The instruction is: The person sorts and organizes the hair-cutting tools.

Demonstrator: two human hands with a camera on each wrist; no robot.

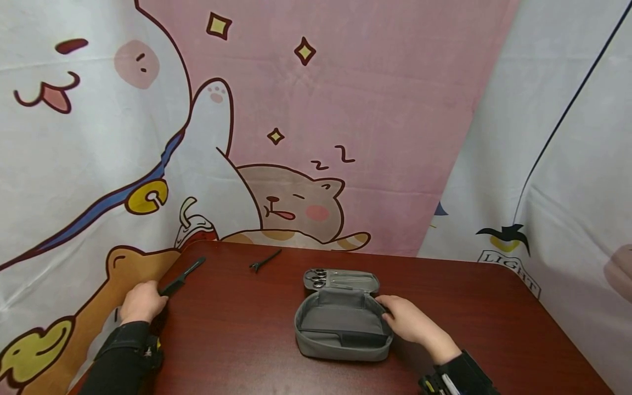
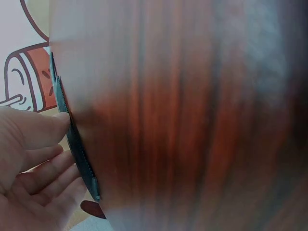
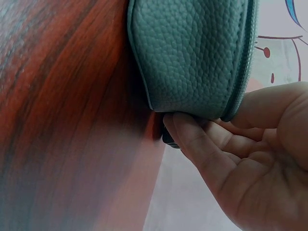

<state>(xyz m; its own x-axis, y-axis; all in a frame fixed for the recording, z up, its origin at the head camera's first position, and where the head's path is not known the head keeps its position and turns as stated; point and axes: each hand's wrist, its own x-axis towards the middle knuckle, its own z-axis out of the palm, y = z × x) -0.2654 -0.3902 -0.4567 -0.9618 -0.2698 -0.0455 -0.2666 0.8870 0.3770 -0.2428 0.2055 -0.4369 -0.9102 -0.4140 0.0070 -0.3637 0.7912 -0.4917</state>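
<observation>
At the table's left edge my left hand [image 1: 143, 303] pinches a dark comb [image 1: 182, 278], its narrower end pointing away from me. In the left wrist view the thumb lies on the comb [image 2: 77, 139], whose fine teeth show along one side; the other fingers are partly curled beyond the edge. A grey zip case [image 1: 343, 351] stands with its lid laid back. My right hand [image 1: 407, 319] grips the case's right side, thumb at the zipped rim and fingers against the outer wall. Metal scissors handles [image 1: 320, 278] show in the lid's pocket.
A small, slim dark clip-like thing [image 1: 264, 261] lies near the back edge of the brown wooden table [image 1: 237, 323]. Behind the table hangs a cloth [image 1: 385, 109] printed with cartoon animals. Inside the case is a low divider [image 1: 321, 334].
</observation>
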